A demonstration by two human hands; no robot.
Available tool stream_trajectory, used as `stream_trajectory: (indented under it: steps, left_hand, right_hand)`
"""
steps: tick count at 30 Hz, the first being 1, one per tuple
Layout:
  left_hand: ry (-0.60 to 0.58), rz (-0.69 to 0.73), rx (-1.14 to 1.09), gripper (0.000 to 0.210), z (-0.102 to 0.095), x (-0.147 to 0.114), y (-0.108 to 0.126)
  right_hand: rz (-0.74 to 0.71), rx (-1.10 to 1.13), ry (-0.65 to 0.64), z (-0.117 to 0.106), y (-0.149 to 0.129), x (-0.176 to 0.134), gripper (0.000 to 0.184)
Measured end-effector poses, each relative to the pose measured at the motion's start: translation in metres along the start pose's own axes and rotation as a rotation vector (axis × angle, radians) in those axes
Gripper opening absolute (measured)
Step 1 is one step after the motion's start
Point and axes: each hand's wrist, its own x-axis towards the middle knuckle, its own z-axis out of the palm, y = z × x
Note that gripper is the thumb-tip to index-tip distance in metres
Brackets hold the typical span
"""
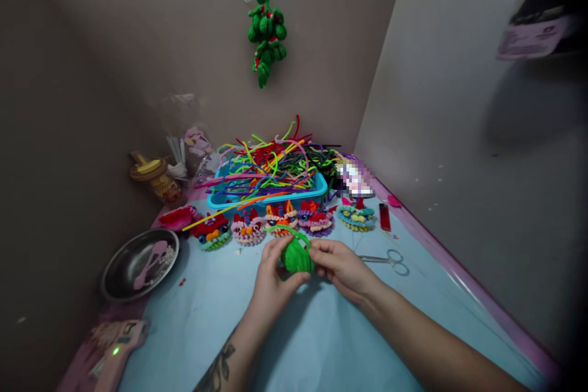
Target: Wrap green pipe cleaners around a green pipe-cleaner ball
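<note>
Between both hands, above the front half of the table, is a fuzzy green pipe-cleaner ball (296, 257). My left hand (271, 269) curls round its left side, fingers at the top and thumb at the lower front. The fingers of my right hand (337, 260) are closed at its right edge, pinching it or a strand there; the fingertips partly hide what they grip. A loose green strand (287, 229) arches from the top of the ball toward the left. Just beyond the hands stands a row of several colourful pipe-cleaner animal heads (248, 229).
Behind the heads, a blue basket (266, 199) overflows with loose pipe cleaners. Scissors (388, 260) and a red lighter (384, 217) lie to the right. A metal bowl (110, 272) and a pink glue gun (122, 349) are at left. Green pipe-cleaner figures (266, 30) hang from a wall hook.
</note>
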Motion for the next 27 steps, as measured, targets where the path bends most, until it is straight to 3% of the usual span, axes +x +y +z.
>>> stream_trajectory:
  steps: [5, 13, 19, 27]
  left_hand:
    - [0.05, 0.041, 0.09, 0.056, 0.003, -0.002, -0.006]
    - [0.114, 0.093, 0.165, 0.054, 0.008, -0.006, -0.01]
    - [0.122, -0.038, -0.02, 0.057, 0.009, -0.003, -0.003]
    - [0.076, -0.065, -0.023, 0.06, 0.005, -0.002, -0.002]
  right_hand:
    - [0.093, 0.131, 0.005, 0.001, 0.004, 0.001, 0.04]
    - [0.004, 0.233, -0.008, 0.006, 0.01, 0.001, 0.036]
    - [-0.044, 0.152, 0.009, 0.005, 0.004, -0.001, 0.03]
    - [-0.114, -0.071, 0.073, -0.001, 0.001, 0.001, 0.029]
